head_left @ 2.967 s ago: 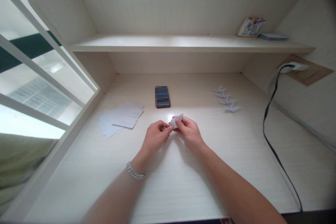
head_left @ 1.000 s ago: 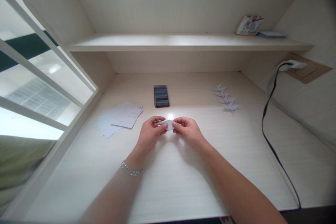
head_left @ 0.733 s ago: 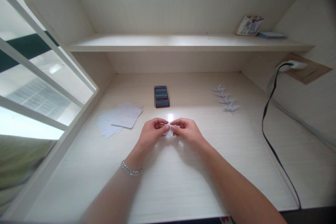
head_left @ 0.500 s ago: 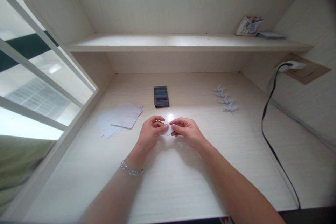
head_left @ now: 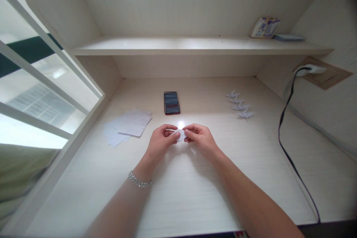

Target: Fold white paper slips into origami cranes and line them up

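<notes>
A small folded piece of white paper (head_left: pixel 181 135) is pinched between my two hands, just above the desk. My left hand (head_left: pixel 162 137) is closed on its left side, thumb on top. My right hand (head_left: pixel 199 136) grips the right side between thumb and fingers. The fingers cover parts of the paper's edges. Beyond my hands lies a dark phone-like rectangle (head_left: pixel 171 103), its face blurred. Several folded paper cranes (head_left: pixel 240 107) stand in a row on the right. A fan of loose white paper sheets (head_left: pixel 134 122) rests on the left.
Along the right side of the desk (head_left: pixel 178 200) runs a black cable (head_left: pixel 281 134) from a wall socket (head_left: pixel 329 74). Above the desk's back is a shelf (head_left: pixel 167 43) with a colourful packet (head_left: pixel 264 28) and a flat item (head_left: pixel 288 37). White rails (head_left: pixel 41 78) border the left.
The folded paper shows more of its surface between my hands. My right thumb and fingers have shifted slightly on its right side. Nothing else on the desk has moved.
</notes>
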The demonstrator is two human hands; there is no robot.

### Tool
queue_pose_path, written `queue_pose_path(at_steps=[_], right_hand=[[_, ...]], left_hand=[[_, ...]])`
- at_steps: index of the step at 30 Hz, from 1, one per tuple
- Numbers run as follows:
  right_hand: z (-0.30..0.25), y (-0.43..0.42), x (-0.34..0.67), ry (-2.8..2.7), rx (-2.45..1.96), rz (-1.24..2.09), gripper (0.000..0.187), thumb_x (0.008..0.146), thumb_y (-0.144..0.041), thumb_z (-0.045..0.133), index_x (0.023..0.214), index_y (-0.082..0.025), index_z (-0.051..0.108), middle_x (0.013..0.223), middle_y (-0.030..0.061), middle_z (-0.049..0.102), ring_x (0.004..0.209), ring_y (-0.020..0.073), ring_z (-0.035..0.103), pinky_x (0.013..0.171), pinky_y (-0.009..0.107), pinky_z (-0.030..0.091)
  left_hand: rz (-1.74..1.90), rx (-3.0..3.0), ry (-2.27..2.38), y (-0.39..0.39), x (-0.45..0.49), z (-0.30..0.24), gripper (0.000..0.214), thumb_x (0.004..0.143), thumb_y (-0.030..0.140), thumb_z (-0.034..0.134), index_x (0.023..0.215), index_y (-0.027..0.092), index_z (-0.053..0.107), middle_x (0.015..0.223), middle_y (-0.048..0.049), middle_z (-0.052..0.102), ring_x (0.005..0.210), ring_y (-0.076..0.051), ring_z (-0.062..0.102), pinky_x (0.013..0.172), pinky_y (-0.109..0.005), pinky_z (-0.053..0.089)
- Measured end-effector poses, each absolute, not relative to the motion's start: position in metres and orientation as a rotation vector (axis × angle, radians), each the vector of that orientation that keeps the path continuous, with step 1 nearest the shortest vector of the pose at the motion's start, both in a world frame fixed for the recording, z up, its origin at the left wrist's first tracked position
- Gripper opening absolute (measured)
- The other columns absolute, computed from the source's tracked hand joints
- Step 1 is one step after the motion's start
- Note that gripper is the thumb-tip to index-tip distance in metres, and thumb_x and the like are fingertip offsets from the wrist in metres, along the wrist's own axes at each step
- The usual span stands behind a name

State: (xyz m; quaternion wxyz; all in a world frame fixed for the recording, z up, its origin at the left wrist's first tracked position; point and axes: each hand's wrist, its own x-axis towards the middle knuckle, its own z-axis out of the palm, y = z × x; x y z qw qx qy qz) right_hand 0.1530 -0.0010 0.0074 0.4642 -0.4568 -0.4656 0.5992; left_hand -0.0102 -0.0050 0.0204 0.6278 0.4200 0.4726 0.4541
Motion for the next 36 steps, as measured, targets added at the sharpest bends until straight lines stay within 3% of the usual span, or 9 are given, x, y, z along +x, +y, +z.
queue_pose_path(at_steps=[10,22,30,36], right_hand=[[0.015,-0.006,0.150,-1.358,-1.152,1.452,0.029,0.070,-0.042,0.066,0.081,-0.015,0.065,0.070,0.0044,0.064,0.059,0.0140,0.056,0.058,0.027,0.044],[0.011,-0.004,0.146,-1.099,-1.174,1.526,0.030,0.062,-0.042,0.072,0.071,-0.015,0.064,0.063,0.0020,0.060,0.058,0.0127,0.053,0.058,0.027,0.042],[0.016,-0.007,0.153,-0.923,-1.025,1.837,0.031,0.060,-0.041,0.076,0.066,-0.014,0.061,0.061,0.0014,0.058,0.057,0.0106,0.051,0.057,0.025,0.041],[0.017,-0.009,0.153,-0.899,-0.998,1.863,0.031,0.061,-0.041,0.075,0.068,-0.015,0.061,0.063,0.0011,0.058,0.057,0.0102,0.051,0.055,0.023,0.040]], left_hand=[[1.080,1.157,1.129,-0.004,-0.014,0.019,0.039,0.062,0.031,0.074,0.094,0.015,0.057,0.064,-0.0026,0.065,0.057,-0.013,0.058,0.057,-0.024,0.044],[1.029,1.164,1.108,-0.005,-0.012,0.015,0.040,0.063,0.031,0.074,0.097,0.015,0.058,0.070,-0.0045,0.066,0.065,-0.015,0.062,0.062,-0.026,0.047],[1.050,1.036,0.954,-0.006,-0.010,0.020,0.039,0.060,0.025,0.076,0.090,0.017,0.052,0.067,-0.0013,0.065,0.061,-0.013,0.060,0.061,-0.024,0.045],[1.073,0.989,0.925,-0.006,-0.010,0.021,0.042,0.059,0.023,0.077,0.090,0.017,0.051,0.067,-0.0020,0.066,0.062,-0.014,0.061,0.061,-0.025,0.045]])
